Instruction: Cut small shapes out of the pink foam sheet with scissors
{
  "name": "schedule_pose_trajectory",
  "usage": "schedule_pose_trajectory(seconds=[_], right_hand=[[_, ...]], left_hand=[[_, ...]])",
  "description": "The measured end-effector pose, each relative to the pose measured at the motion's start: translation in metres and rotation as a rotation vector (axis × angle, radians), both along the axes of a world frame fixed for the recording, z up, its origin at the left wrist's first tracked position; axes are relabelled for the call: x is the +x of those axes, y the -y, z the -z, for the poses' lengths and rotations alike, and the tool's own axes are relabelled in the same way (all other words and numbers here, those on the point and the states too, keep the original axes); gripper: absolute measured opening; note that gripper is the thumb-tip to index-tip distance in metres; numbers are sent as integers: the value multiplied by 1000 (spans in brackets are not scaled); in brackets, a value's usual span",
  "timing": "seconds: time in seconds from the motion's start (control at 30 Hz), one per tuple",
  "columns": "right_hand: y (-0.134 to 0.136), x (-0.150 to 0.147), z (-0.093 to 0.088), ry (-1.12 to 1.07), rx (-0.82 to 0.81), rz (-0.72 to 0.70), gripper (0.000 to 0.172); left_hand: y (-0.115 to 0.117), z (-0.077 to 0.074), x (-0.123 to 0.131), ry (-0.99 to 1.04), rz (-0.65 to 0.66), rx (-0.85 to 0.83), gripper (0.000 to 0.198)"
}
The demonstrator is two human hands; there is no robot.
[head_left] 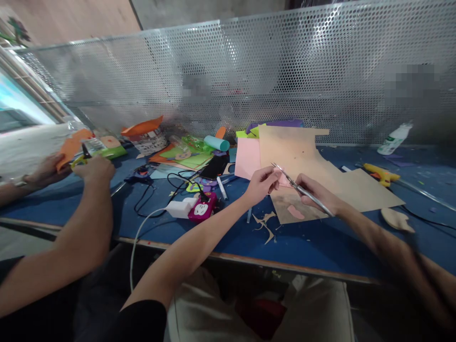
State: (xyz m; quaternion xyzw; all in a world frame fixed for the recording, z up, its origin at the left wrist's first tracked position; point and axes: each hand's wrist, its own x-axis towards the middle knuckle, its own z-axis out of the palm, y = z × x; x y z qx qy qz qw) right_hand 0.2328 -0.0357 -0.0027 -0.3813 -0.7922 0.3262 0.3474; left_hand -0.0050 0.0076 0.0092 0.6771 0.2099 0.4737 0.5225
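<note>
My left hand [263, 183] is closed with its fingertips pinching a small pink piece of craft sheet [284, 179]. Across that piece lies a pair of metal scissors [302, 191], seen nearly edge-on, its slim blades slightly apart and pointing up-left. My right hand [318, 192] is wrapped around the scissors; their finger loops are hard to make out. Under both hands spread large tan sheets [294, 152], with a pink sheet [247, 156] beside them. Another pink scrap [295, 212] rests on the tan sheet, and curled tan offcuts [265, 225] lie nearer the table edge.
At left, a co-worker's hands [94, 168] hold yellow-handled scissors and an orange sheet [73, 147]. A magenta power adapter [203, 209] with cables sits left of my forearm. A yellow glue gun [381, 175] and white bottle [395, 138] are at right, before a perforated metal screen [221, 76].
</note>
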Motion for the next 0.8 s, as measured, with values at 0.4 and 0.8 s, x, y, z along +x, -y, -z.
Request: schedule_pose_trajectory(seconds=[0.4,0.8], right_hand=[[-1,-4,2,1,41,56,53],[-15,-15,13,-574,-283,345,37]], left_hand=[[-6,5,1,41,-3,-70,56],[-14,7,-1,27,-149,9,62]])
